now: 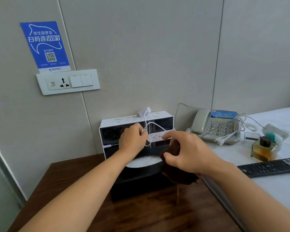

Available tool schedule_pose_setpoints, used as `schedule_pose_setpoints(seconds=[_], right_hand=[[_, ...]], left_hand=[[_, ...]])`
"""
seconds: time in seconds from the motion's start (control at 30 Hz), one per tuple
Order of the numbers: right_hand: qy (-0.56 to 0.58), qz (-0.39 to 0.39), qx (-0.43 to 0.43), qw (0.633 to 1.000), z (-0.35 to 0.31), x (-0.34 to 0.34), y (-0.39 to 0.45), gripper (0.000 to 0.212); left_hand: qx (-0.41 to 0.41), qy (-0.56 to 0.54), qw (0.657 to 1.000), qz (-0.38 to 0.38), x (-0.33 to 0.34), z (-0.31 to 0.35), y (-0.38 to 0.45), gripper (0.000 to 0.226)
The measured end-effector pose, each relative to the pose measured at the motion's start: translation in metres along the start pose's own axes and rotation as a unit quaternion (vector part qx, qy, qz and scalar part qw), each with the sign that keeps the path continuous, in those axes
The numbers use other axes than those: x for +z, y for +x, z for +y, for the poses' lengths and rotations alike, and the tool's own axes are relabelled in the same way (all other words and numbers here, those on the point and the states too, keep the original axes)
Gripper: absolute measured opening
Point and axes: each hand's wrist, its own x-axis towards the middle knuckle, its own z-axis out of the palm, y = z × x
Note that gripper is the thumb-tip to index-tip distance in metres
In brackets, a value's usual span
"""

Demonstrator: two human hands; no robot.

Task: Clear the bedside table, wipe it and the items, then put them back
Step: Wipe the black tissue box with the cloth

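Note:
A white box with dark windows (159, 122) stands at the back of the dark wooden bedside table (60, 190), against the wall. A black tissue box (141, 178) sits in front of it. A white charging cable (155, 125) hangs over the white box from a plug on its top. My left hand (132, 141) pinches a loop of this cable. My right hand (187, 151) grips a dark brown cloth (179, 174) bunched in its fingers, just right of the cable.
On the white bed (274, 186) to the right lie a grey telephone (216, 128), a perfume bottle (264, 148), a black remote (271, 166) and a wrapped item (274, 133). A wall socket panel (68, 82) and a blue WiFi sign (44, 45) are upper left.

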Motion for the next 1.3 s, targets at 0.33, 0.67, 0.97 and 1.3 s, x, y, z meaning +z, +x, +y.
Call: schedule_pose_setpoints(seconds=[0.33,0.67,0.97,1.3], right_hand=[[0.020,0.000,-0.011,1.000,0.014,0.020,0.000,0.056],[0.033,0.007,-0.008,0.999,0.012,0.017,-0.003,0.054],[0.022,0.000,-0.008,1.000,0.007,0.021,-0.008,0.053],[0.010,-0.003,0.028,1.000,0.003,-0.010,-0.038,0.055]], left_hand=[[0.146,0.246,0.958,-0.003,-0.086,0.010,0.098,0.022],[0.122,0.124,0.985,0.003,-0.066,-0.023,0.091,0.037],[0.214,0.178,0.960,0.036,-0.070,-0.025,0.044,0.060],[0.225,-0.098,0.949,-0.198,-0.044,0.011,-0.051,0.054]])
